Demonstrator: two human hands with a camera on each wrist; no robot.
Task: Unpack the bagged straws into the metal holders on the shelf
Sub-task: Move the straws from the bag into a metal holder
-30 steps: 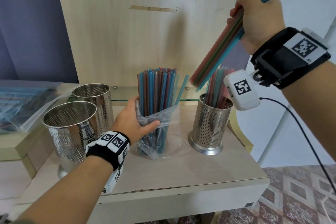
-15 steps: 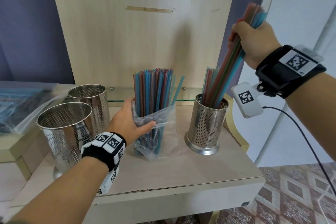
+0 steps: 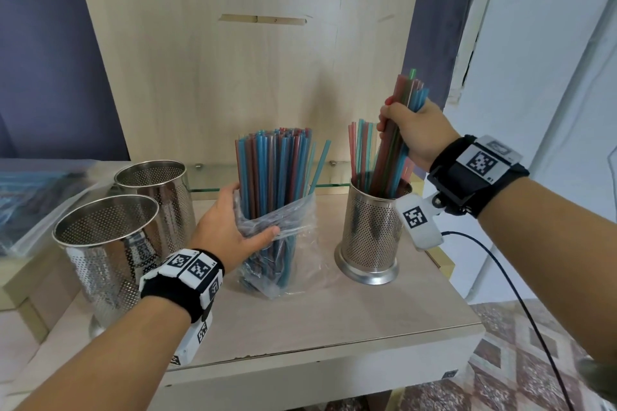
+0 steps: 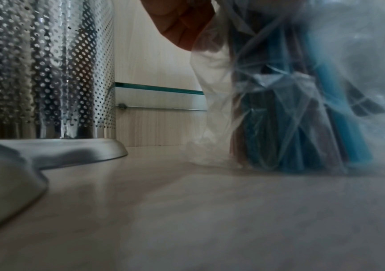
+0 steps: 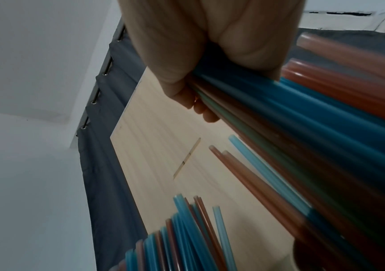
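A clear plastic bag [image 3: 283, 243] of blue and red straws [image 3: 275, 170] stands upright mid-shelf; my left hand [image 3: 230, 230] grips it around the middle. In the left wrist view the bag [image 4: 279, 119] rests on the shelf surface. My right hand [image 3: 412, 133] grips a bundle of straws [image 3: 392, 157] whose lower ends are inside the right perforated metal holder [image 3: 370, 230]. Other straws stand in that holder too. The right wrist view shows my fingers [image 5: 200, 102] curled round the bundle [image 5: 302, 128].
Two more perforated metal holders [image 3: 107, 243] [image 3: 157, 190] stand at the left, with nothing visible inside them. More bagged straws [image 3: 36, 197] lie on a lower ledge far left. A glass strip [image 3: 213, 177] runs along the back panel. A cable [image 3: 521, 294] hangs from my right wrist.
My right hand has come down and left with the straw bundle, from high above the right holder until the ends went into it. My left hand stayed on the bag.
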